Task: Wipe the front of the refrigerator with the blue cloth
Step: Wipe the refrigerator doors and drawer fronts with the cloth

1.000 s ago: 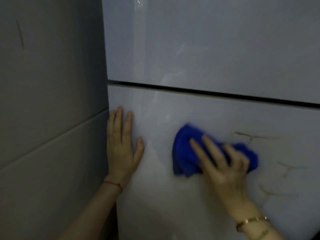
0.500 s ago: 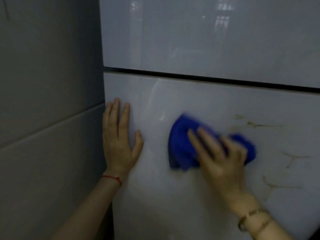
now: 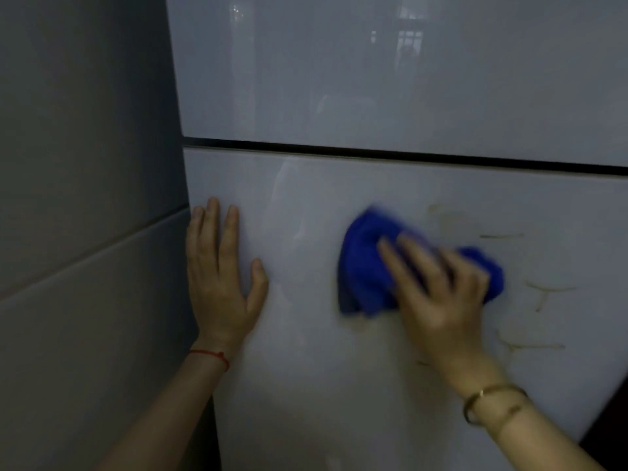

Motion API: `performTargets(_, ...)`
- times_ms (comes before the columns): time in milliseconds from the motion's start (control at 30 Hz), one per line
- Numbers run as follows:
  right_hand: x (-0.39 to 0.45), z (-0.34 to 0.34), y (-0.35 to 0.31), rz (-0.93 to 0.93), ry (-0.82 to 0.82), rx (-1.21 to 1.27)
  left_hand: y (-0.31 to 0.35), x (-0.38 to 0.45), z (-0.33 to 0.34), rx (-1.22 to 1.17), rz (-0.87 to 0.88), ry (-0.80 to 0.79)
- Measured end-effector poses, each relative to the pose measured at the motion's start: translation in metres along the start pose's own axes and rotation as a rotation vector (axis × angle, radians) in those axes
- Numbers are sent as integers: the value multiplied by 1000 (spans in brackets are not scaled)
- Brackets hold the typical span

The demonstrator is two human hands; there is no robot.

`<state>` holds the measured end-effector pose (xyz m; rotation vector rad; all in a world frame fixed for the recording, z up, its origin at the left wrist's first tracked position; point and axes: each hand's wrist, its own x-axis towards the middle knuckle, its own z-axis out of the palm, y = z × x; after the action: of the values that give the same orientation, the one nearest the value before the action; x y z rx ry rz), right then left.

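The white glossy refrigerator (image 3: pixel 390 96) fills most of the view, with a dark gap between its upper and lower doors. My right hand (image 3: pixel 438 297) presses the bunched blue cloth (image 3: pixel 367 263) flat against the lower door, fingers spread over it; hand and cloth are blurred. My left hand (image 3: pixel 221 277) lies flat and open on the left edge of the lower door, holding nothing. Brownish streaks (image 3: pixel 540 294) mark the door to the right of the cloth.
A grey tiled wall (image 3: pixel 85 198) stands close against the refrigerator's left side. A dark strip shows past the door's lower right corner (image 3: pixel 611 447).
The view has shifted a little, and my right hand with the cloth has rubbed slightly on the lower door. My left hand stays flat in the same place.
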<state>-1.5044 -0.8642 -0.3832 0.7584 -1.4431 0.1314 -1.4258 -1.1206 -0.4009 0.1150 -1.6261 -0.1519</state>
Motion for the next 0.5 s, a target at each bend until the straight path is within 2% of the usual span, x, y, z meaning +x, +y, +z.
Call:
performTargets(67, 51, 6, 1, 244, 90, 68, 0, 0, 0, 5, 0, 0)
performTargets(133, 80, 15, -13, 328, 127, 89, 1, -1, 0, -4, -7, -5)
performTargets(167, 80, 17, -23, 291, 126, 82, 1, 0, 0, -13, -15, -14)
performTargets(233, 48, 18, -42, 102, 64, 77, 0, 0, -2, -18, -22, -26)
performTargets(333, -33, 3, -48, -147, -130, 52, -2, -1, -1, 6, -4, -26)
performTargets(433, -58, -13, -11, -56, -170, -15, 0, 0, 0, 13, -3, -6)
performTargets(500, -28, -13, 12, 118, -76, -4, 1, 1, 0, 17, 1, 2)
